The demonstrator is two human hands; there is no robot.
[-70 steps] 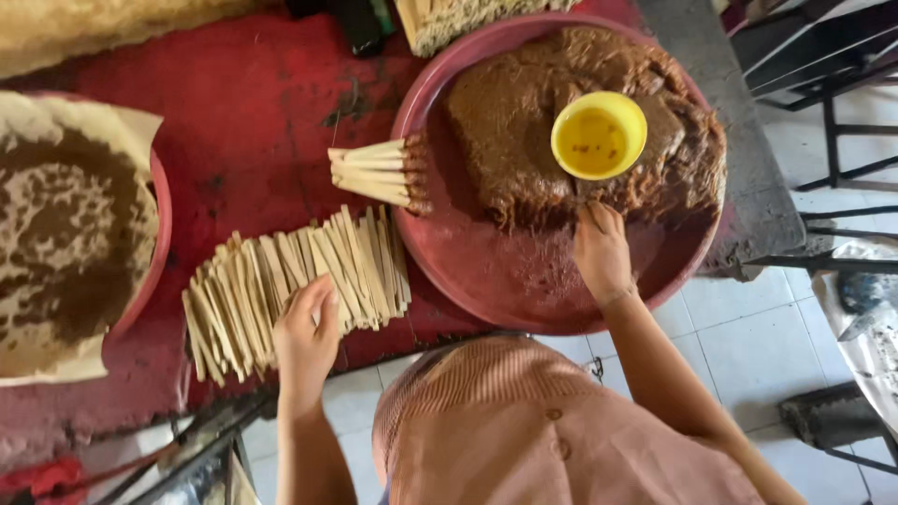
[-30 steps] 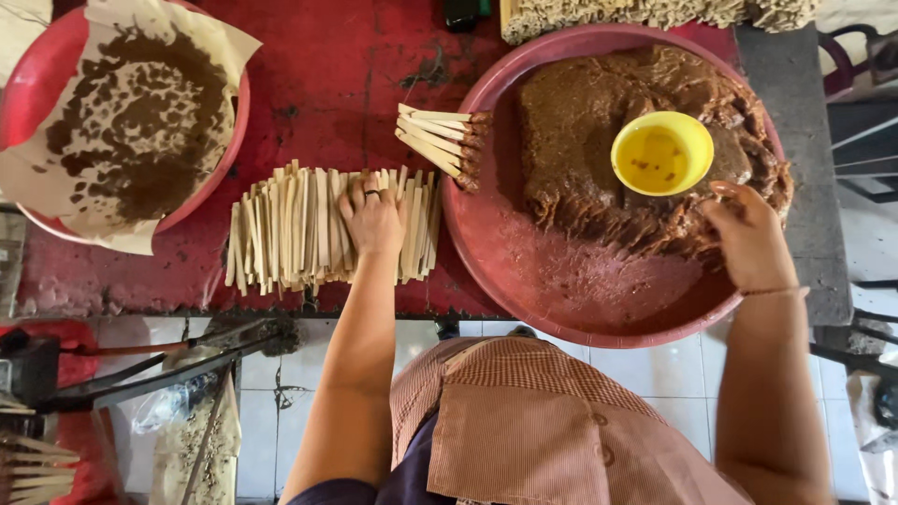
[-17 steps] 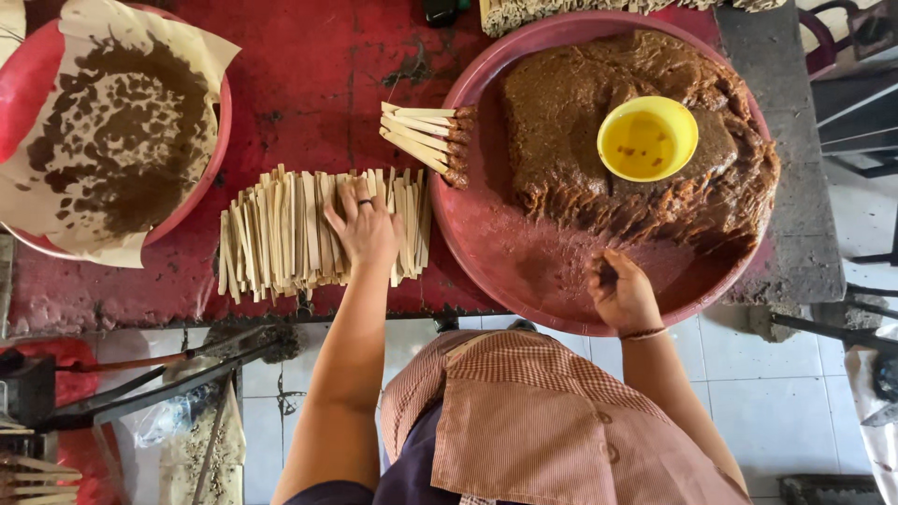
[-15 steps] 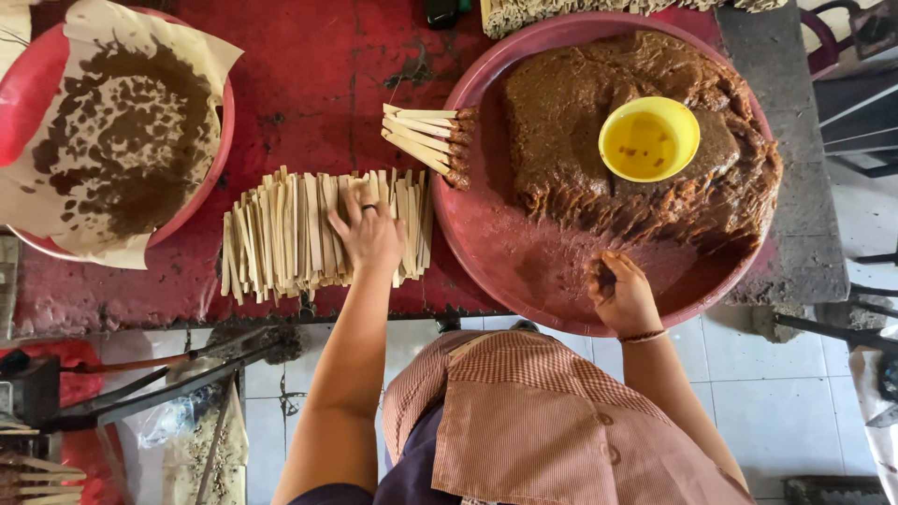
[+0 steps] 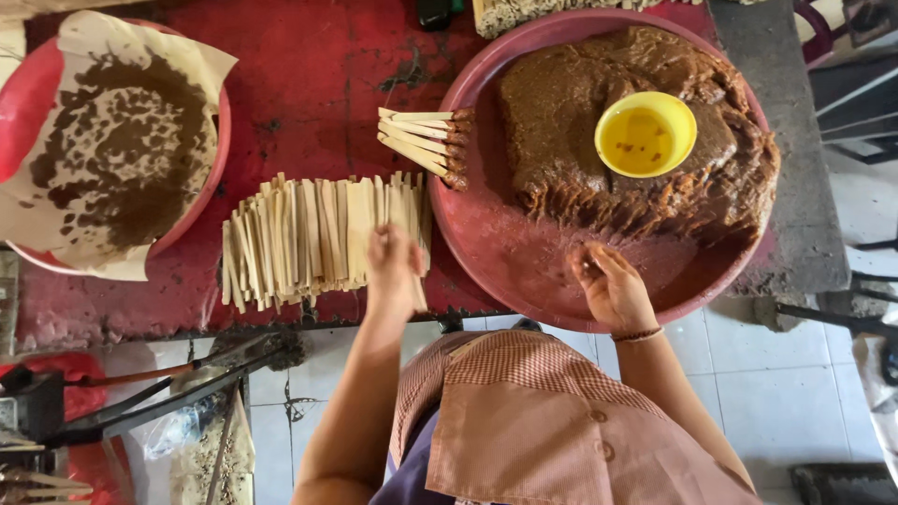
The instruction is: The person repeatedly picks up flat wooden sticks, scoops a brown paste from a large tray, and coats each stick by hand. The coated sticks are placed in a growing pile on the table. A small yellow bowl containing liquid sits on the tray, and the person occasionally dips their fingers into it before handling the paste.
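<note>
Pinching one stick, left hand rests on pale sticks; right hand cupped loosely over red tray.

Bright, even daylight with soft shadows; slight motion blur, mild edge distortion.

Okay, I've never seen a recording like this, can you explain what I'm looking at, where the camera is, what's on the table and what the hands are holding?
There is no machine here. A person works with two bare hands, and the one picture comes from a camera on that person's head, looking straight down.

On the red table lies a pile of thin pale sticks. The left hand rests on the pile's right edge and seems to pinch a stick, though blur hides the grip. The right hand is over the near rim of a big round tray, fingers curled around a small pinch of brown paste. The tray holds a brown mound with a yellow bowl on top. A few sticks with coated tips lean on the tray's edge. At the left, another tray holds paper with brown powder.
</note>
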